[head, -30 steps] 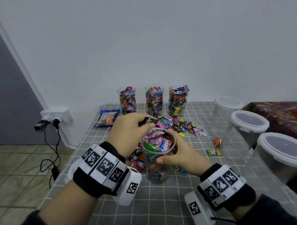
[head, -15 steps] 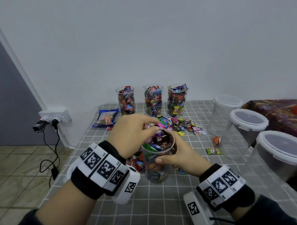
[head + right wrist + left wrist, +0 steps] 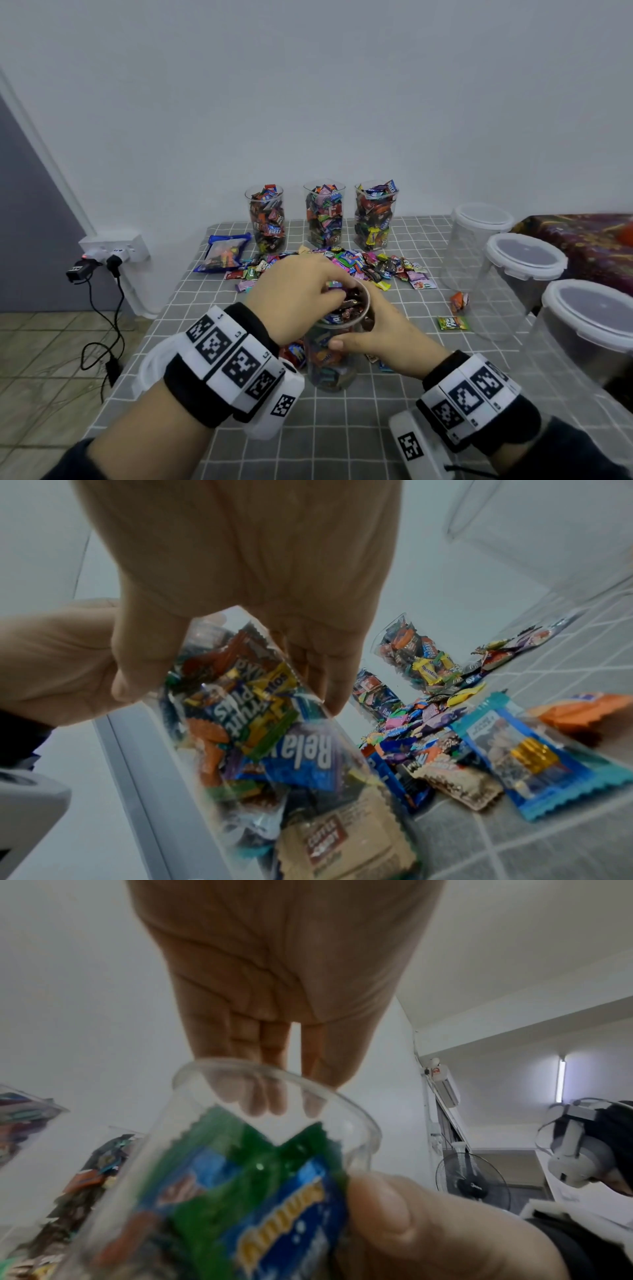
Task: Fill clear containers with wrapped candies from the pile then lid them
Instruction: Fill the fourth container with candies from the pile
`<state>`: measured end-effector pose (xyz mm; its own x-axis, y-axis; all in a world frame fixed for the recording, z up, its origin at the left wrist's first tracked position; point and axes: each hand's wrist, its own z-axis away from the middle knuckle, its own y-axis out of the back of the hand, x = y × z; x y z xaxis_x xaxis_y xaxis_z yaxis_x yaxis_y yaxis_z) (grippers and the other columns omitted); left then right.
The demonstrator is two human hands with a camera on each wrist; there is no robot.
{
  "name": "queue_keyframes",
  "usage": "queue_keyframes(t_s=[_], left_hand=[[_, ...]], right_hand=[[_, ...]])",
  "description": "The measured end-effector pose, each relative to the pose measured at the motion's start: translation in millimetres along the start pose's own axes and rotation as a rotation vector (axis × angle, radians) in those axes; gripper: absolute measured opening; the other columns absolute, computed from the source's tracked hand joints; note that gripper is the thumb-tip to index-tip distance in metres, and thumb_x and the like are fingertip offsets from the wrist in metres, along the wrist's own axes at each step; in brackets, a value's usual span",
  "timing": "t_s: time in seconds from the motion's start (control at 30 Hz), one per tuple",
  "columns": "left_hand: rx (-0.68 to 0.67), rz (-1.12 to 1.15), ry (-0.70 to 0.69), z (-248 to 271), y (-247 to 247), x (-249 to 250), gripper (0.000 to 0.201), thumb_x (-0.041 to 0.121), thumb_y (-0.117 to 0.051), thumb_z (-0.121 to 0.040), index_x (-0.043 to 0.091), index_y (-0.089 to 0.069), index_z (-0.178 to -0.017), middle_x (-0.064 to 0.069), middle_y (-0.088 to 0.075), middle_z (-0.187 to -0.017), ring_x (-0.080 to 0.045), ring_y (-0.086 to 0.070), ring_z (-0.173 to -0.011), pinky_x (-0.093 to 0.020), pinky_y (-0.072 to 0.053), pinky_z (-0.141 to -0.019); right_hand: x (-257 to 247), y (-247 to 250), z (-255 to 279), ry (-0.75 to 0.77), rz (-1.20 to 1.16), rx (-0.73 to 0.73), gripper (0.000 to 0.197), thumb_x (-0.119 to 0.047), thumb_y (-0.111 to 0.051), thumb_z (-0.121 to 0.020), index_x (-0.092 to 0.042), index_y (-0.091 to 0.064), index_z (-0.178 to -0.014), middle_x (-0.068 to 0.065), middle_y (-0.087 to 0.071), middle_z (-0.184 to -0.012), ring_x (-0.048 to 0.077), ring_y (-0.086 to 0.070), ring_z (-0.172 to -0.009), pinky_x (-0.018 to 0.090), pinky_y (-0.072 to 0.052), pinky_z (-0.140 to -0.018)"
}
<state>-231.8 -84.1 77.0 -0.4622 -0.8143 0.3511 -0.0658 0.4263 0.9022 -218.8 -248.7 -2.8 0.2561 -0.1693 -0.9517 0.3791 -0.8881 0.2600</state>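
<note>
A clear cup (image 3: 329, 359) packed with wrapped candies stands on the checked cloth in front of me. My right hand (image 3: 376, 329) grips it from the right, thumb across the near wall. My left hand (image 3: 308, 294) sits over the cup's mouth; in the left wrist view its fingers (image 3: 267, 1102) reach straight down inside the cup rim (image 3: 359, 1123) onto the candies. The right wrist view shows my right hand (image 3: 222, 642) wrapped round the cup (image 3: 274, 737). The candy pile (image 3: 359, 263) lies just behind the cup.
Three filled, unlidded cups (image 3: 269, 219) (image 3: 323, 216) (image 3: 375, 216) stand at the wall. Three large lidded clear containers (image 3: 524, 260) line the right side. A blue bag (image 3: 222, 251) lies at the left, and loose candies (image 3: 452, 323) sit near the containers.
My left hand came down from just above the rim, where it held candies, and its fingers now sit inside the cup's mouth. The right hand and cup stayed put.
</note>
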Motion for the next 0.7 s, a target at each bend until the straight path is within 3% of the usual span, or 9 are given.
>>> queue_keyframes(t_s=[0.07, 0.17, 0.33, 0.43, 0.53, 0.7], left_hand=[[0.128, 0.043, 0.028, 2, 1, -4, 0.021, 0.024, -0.061, -0.086, 0.031, -0.072, -0.104, 0.007, -0.066, -0.099, -0.011, -0.059, -0.089, -0.035, -0.046, -0.084], [0.264, 0.108, 0.056, 5, 3, -13, 0.020, 0.021, -0.062, -0.087, 0.028, -0.071, -0.103, 0.009, -0.065, -0.101, -0.008, -0.059, -0.088, -0.034, -0.048, -0.084], [0.304, 0.106, 0.122, 7, 4, -29, 0.024, 0.020, -0.056, -0.090, 0.028, -0.068, -0.109, 0.010, -0.060, -0.114, -0.006, -0.054, -0.098, -0.029, -0.043, -0.087], [0.266, 0.039, 0.202, 8, 3, -40, 0.028, 0.019, -0.053, -0.091, 0.028, -0.064, -0.116, 0.009, -0.057, -0.119, -0.006, -0.049, -0.102, -0.022, -0.036, -0.084], [0.133, -0.016, 0.314, 8, -7, -55, 0.034, 0.021, -0.052, -0.092, 0.027, -0.058, -0.125, 0.004, -0.053, -0.130, -0.012, -0.048, -0.117, -0.028, -0.037, -0.095], [-0.064, -0.076, 0.427, 11, -28, -77, 0.040, 0.031, -0.054, -0.091, 0.030, -0.051, -0.130, 0.002, -0.046, -0.138, -0.016, -0.047, -0.122, -0.034, -0.040, -0.100]], right_hand=[[0, 1, 0, 0.000, 0.015, -0.003, 0.079, -0.027, -0.085, -0.060, -0.036, -0.040, -0.125, -0.008, -0.054, -0.127, 0.003, -0.052, -0.118, 0.022, -0.043, -0.100], [-2, 3, 0, 0.005, 0.036, -0.025, 0.076, -0.015, -0.084, -0.066, -0.037, -0.039, -0.123, -0.013, -0.051, -0.127, -0.004, -0.050, -0.117, 0.013, -0.040, -0.097], [-1, 12, 1, -0.051, 0.180, -0.128, 0.084, -0.013, -0.083, -0.070, -0.048, -0.030, -0.125, -0.015, -0.045, -0.135, 0.000, -0.045, -0.124, 0.020, -0.038, -0.104], [3, 22, 3, -0.107, 0.351, -0.202, 0.097, -0.014, -0.082, -0.070, -0.049, -0.019, -0.134, -0.017, -0.039, -0.139, 0.001, -0.039, -0.125, 0.018, -0.034, -0.103], [8, 30, 2, -0.167, 0.508, -0.200, 0.109, -0.027, -0.081, -0.066, -0.031, -0.012, -0.149, -0.011, -0.028, -0.151, 0.008, -0.029, -0.137, 0.028, -0.031, -0.111], [8, 43, -1, -0.287, 0.755, -0.184, 0.106, -0.024, -0.076, -0.074, -0.027, -0.003, -0.151, -0.001, -0.017, -0.155, 0.018, -0.026, -0.138, 0.032, -0.032, -0.110]])
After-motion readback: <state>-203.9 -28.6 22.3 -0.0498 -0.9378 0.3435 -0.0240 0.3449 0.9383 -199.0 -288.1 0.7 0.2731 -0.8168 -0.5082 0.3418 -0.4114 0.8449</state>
